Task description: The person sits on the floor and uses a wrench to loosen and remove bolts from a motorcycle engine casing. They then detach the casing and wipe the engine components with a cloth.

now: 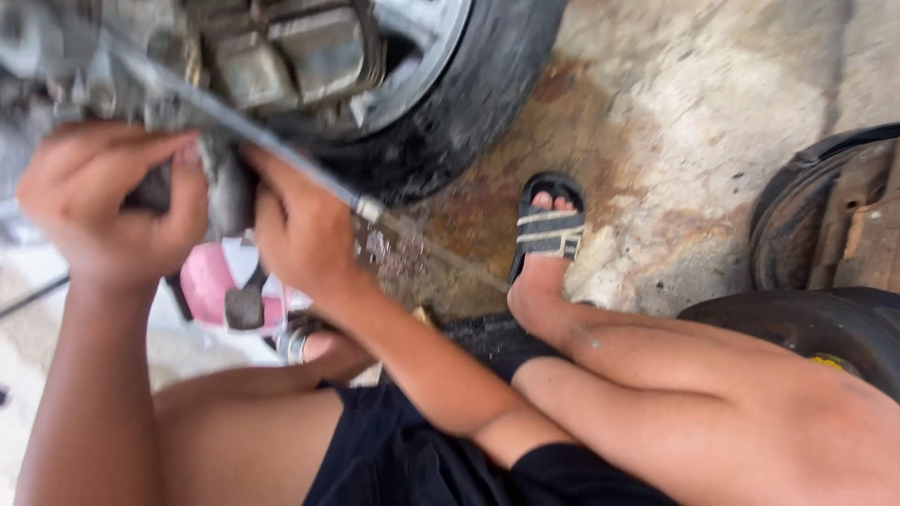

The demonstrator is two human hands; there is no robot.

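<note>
My left hand (108,201) and my right hand (300,230) are raised together against a grey metal engine part (225,192) beside a motorcycle wheel (450,84). Both hands have their fingers closed around the dark metal piece between them. A thin metal rod (281,155) runs diagonally from upper left across my right hand's fingers down toward the floor. The frame is blurred, so the exact grip is hard to read. A grey engine casing (300,52) sits above my hands.
I crouch on stained concrete (675,112), my foot in a black striped sandal (548,225). A pink and white container (220,286) lies below my hands. Dark tyres (816,319) and a rusty rim (844,225) lie at the right.
</note>
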